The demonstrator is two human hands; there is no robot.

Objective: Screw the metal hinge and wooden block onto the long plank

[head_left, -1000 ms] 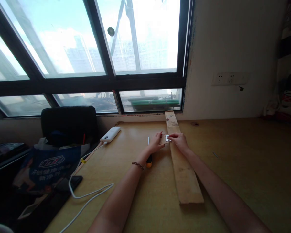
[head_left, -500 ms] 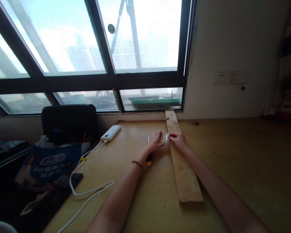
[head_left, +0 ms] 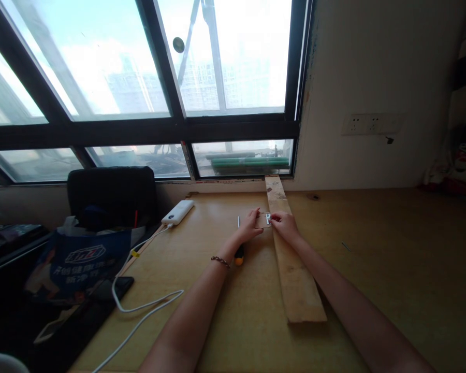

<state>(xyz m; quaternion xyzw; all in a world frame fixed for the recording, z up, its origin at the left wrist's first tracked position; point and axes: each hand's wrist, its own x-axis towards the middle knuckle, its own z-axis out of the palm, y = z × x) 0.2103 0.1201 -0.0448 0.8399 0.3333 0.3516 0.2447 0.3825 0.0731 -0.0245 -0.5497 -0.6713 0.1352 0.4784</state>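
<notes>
My left hand (head_left: 249, 227) grips a small wooden block (head_left: 261, 221) beside a long wooden plank (head_left: 295, 280), its fingers wrapped round the block's left side. On the block, at the plank's left edge, lies a small silver metal plate with holes (head_left: 268, 218), like a hinge. My right hand (head_left: 284, 226) rests over the plank, fingertips pinched together at the plate's right edge; what they pinch is too small to make out. A screwdriver with a black and yellow handle (head_left: 238, 255) lies on the table, its middle hidden behind my left wrist.
The plank's far end reaches the window sill. A thin screw or nail (head_left: 346, 246) lies on the table (head_left: 392, 290) to the right. At the left are a white power bank (head_left: 177, 212) with a white cable (head_left: 151, 306), a black chair (head_left: 111, 194) and a blue bag (head_left: 83, 264).
Both hands stay at the block and the metal plate. My right fingertips have shifted very slightly; everything else lies as before.
</notes>
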